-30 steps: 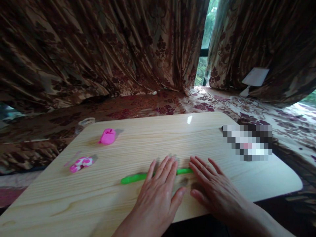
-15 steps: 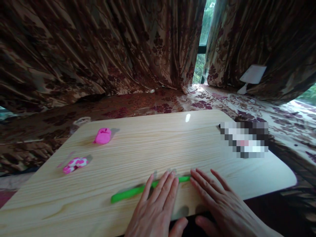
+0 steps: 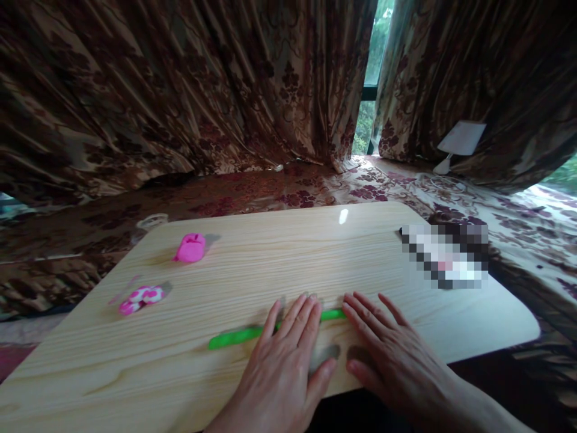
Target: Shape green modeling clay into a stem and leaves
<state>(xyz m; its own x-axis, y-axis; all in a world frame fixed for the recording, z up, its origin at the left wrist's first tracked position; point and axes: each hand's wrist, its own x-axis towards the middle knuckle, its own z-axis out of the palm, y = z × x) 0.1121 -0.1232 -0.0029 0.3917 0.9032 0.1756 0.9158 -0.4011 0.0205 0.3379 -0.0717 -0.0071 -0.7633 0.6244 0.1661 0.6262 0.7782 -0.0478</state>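
Nothing is clasped: the left hand and right hand are both palm-down with fingers stretched out, side by side near the front edge of a pale wooden table. Beneath them is a green strip, long and thin. Its thicker end sticks out to the left of the left hand, a short stretch shows between the hands, and the rest disappears under the right fingertips, so its far end cannot be seen.

Half a second ago, hands and strip were closer to the person, with the thumbs out past the table's edge; now both have moved forward together — which suggests the strip is being rolled under light pressure rather than gripped.

Well apart on the left are a bright pink lump and, nearer, a pink-and-white piece. At right, a pixelated object cannot be made out.
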